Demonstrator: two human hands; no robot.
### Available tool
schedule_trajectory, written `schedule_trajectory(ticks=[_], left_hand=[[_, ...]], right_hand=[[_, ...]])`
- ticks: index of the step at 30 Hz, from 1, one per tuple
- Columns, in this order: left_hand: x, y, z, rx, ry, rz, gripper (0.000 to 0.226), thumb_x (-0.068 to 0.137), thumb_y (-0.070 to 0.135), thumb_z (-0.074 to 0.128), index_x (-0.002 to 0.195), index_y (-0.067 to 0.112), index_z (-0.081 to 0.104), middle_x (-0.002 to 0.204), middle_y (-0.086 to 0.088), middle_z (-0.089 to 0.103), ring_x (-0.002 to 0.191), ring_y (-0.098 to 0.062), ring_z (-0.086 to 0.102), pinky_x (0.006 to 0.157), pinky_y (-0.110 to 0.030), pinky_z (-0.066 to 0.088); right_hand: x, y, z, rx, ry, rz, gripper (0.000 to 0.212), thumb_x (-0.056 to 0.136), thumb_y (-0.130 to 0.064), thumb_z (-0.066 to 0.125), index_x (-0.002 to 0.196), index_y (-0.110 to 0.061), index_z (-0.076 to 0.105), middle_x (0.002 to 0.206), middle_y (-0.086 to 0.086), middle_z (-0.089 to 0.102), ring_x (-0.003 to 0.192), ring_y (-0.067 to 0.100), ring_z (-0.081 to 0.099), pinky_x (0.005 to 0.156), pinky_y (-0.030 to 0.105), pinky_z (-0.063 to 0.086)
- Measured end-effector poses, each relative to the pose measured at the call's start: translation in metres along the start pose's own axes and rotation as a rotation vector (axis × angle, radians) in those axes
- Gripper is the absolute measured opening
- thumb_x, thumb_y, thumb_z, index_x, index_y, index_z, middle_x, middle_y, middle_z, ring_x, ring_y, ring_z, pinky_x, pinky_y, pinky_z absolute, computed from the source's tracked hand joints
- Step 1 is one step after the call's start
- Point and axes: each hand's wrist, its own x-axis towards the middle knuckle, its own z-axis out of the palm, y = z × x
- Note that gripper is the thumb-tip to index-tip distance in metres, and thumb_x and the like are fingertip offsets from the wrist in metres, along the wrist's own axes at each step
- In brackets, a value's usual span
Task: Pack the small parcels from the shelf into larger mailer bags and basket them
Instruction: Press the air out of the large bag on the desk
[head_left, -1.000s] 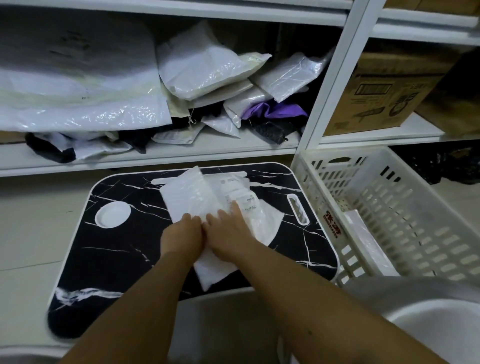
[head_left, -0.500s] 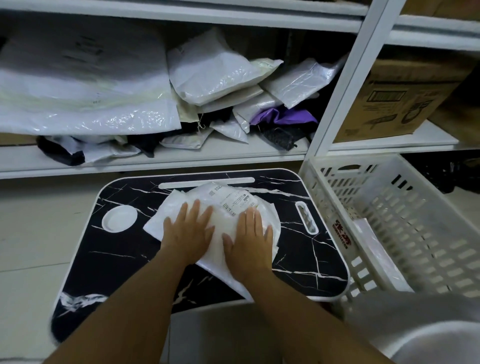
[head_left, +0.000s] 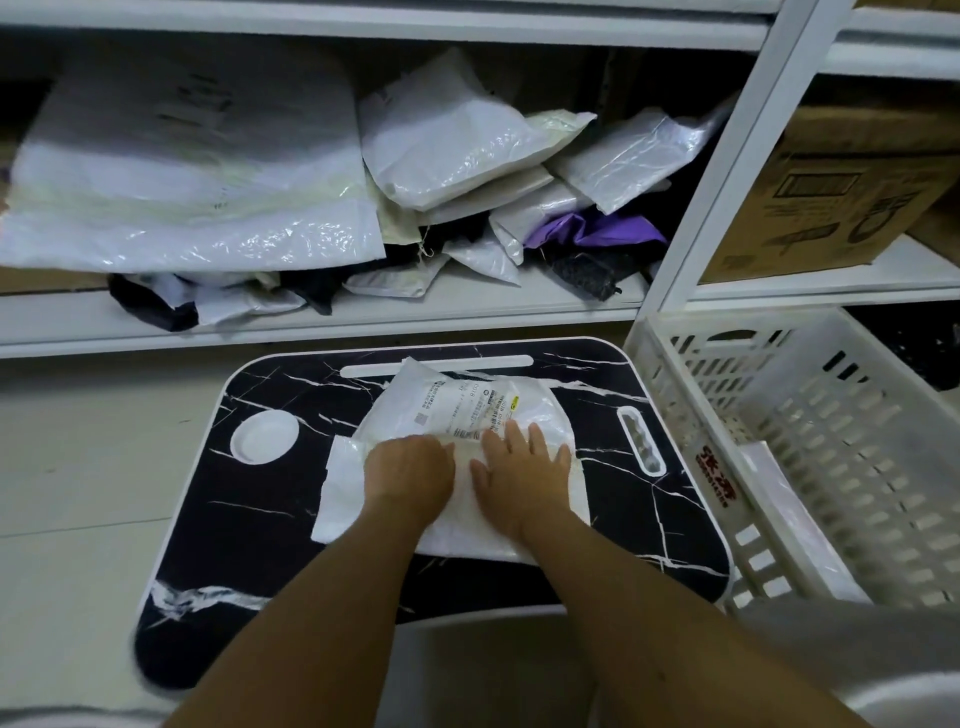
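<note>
Black marble-patterned lap worktop (white-edged) carries a white plastic mailer bag; white shelf behind holds heaped white parcels.

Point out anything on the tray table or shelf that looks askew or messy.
The white mailer bag lies crooked on the black tray table, crumpled under the left hand and right hand. On the shelf, the parcels sit in a tilted, overlapping heap. Nothing looks spilled or torn.
</note>
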Motion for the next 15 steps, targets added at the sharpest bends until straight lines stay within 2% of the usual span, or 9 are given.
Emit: schedule_trajectory(ticks=[2, 3, 5, 7, 9, 12, 15], left_hand=[[0.009, -0.005, -0.001, 0.044, 0.097, 0.049, 0.028, 0.096, 0.023, 0.034, 0.105, 0.018, 0.060, 0.101, -0.002, 0.063, 0.093, -0.020, 0.057, 0.074, -0.030, 0.042], [0.013, -0.008, 0.003, 0.066, 0.172, 0.096, 0.027, 0.094, 0.023, 0.035, 0.110, 0.017, 0.056, 0.111, -0.005, 0.060, 0.104, -0.023, 0.053, 0.087, -0.035, 0.043], [0.019, -0.012, 0.012, 0.091, 0.207, 0.185, 0.046, 0.092, 0.034, 0.028, 0.127, 0.015, 0.049, 0.138, -0.014, 0.047, 0.132, -0.030, 0.041, 0.107, -0.054, 0.030], [0.022, -0.017, 0.022, 0.118, 0.059, 0.229, 0.062, 0.094, 0.043, 0.009, 0.151, 0.021, 0.021, 0.160, -0.010, 0.013, 0.148, -0.029, 0.010, 0.112, -0.061, 0.013], [0.025, -0.020, 0.033, 0.115, -0.063, 0.225, 0.058, 0.098, 0.047, 0.003, 0.153, 0.029, -0.004, 0.161, -0.001, -0.011, 0.148, -0.024, -0.009, 0.112, -0.062, 0.005], [0.033, -0.023, 0.035, 0.082, -0.146, 0.215, 0.056, 0.099, 0.049, 0.004, 0.151, 0.035, -0.011, 0.161, 0.004, -0.013, 0.148, -0.021, -0.011, 0.112, -0.061, 0.007], [0.040, -0.019, 0.028, 0.008, -0.244, 0.173, 0.053, 0.100, 0.047, 0.006, 0.152, 0.038, -0.001, 0.162, 0.005, -0.002, 0.149, -0.020, 0.002, 0.112, -0.058, 0.015]], right_hand=[[0.003, -0.014, 0.000, 0.035, 0.182, 0.031, 0.042, 0.099, -0.038, 0.033, 0.136, -0.020, 0.045, 0.146, 0.011, 0.041, 0.142, 0.030, 0.025, 0.114, 0.057, 0.017], [0.005, -0.021, 0.001, 0.056, 0.286, 0.029, 0.039, 0.097, -0.034, 0.037, 0.129, -0.017, 0.051, 0.141, 0.012, 0.047, 0.140, 0.029, 0.031, 0.113, 0.056, 0.022], [0.009, -0.024, 0.005, 0.065, 0.365, -0.037, 0.048, 0.095, -0.039, 0.028, 0.131, -0.018, 0.051, 0.146, 0.012, 0.045, 0.141, 0.031, 0.033, 0.109, 0.060, 0.027], [0.013, -0.018, 0.011, 0.042, 0.226, -0.077, 0.064, 0.094, -0.051, 0.006, 0.148, -0.026, 0.031, 0.160, 0.009, 0.021, 0.148, 0.031, 0.014, 0.112, 0.062, 0.015], [0.017, -0.011, 0.013, 0.057, 0.033, -0.035, 0.060, 0.097, -0.056, 0.004, 0.153, -0.035, 0.014, 0.164, 0.003, 0.000, 0.150, 0.027, -0.005, 0.115, 0.059, 0.001], [0.024, -0.010, 0.006, 0.049, -0.042, -0.011, 0.054, 0.100, -0.053, 0.012, 0.152, -0.038, 0.013, 0.163, 0.001, 0.000, 0.149, 0.026, -0.006, 0.115, 0.058, -0.001], [0.031, -0.013, -0.003, 0.050, -0.037, 0.003, 0.050, 0.100, -0.050, 0.013, 0.146, -0.037, 0.028, 0.160, 0.001, 0.019, 0.147, 0.027, 0.013, 0.113, 0.059, 0.009]])
